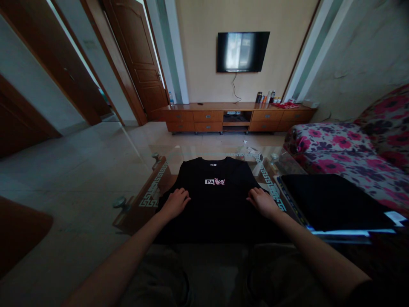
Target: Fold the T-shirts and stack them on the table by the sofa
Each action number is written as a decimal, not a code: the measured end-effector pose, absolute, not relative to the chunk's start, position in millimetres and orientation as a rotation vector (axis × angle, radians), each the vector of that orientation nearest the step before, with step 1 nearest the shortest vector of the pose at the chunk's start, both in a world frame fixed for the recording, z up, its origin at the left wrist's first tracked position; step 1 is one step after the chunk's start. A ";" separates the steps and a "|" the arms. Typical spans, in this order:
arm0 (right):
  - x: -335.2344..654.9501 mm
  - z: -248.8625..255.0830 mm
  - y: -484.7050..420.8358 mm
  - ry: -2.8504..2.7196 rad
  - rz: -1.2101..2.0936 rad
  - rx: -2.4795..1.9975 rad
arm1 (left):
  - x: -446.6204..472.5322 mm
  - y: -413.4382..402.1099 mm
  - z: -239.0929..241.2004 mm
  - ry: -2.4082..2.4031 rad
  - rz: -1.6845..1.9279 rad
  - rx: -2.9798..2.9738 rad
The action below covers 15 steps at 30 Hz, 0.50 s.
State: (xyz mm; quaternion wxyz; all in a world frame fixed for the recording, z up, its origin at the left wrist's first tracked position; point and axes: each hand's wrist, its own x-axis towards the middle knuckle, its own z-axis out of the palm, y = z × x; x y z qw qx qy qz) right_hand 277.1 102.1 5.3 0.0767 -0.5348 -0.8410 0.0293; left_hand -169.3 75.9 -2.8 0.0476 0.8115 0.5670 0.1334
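A black T-shirt point(217, 217) lies spread over a glass table, its neckline facing away from me. A small chest print point(214, 181) shows the white-boxed letters "PA" beside a pink figure. On the shirt's left side, my left hand point(176, 201) has its fingers bent and closed on the fabric. My right hand point(262, 202) is at the shirt's right side in much the same pose, fingers curled inward on the cloth. The fingertips of both hands are partly hard to make out against the dark fabric.
The glass table point(150, 197) has a patterned border and metal corner fittings. To the right, folded dark clothes point(332, 202) lie in a stack near a floral sofa point(345, 138). Beyond stands a wooden TV cabinet point(207, 116) below a wall-mounted television point(243, 52).
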 end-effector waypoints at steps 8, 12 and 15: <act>280.1 0.5 97.1 -2.542 -0.065 -1.593 | -171.4 73.9 -4.3 1.738 0.322 2.552; 288.4 2.8 95.2 -2.545 -0.033 -1.628 | -179.8 73.8 -6.0 1.737 0.298 2.545; 295.4 2.9 96.9 -2.542 0.054 -1.628 | -186.1 74.5 -7.7 1.705 0.307 2.565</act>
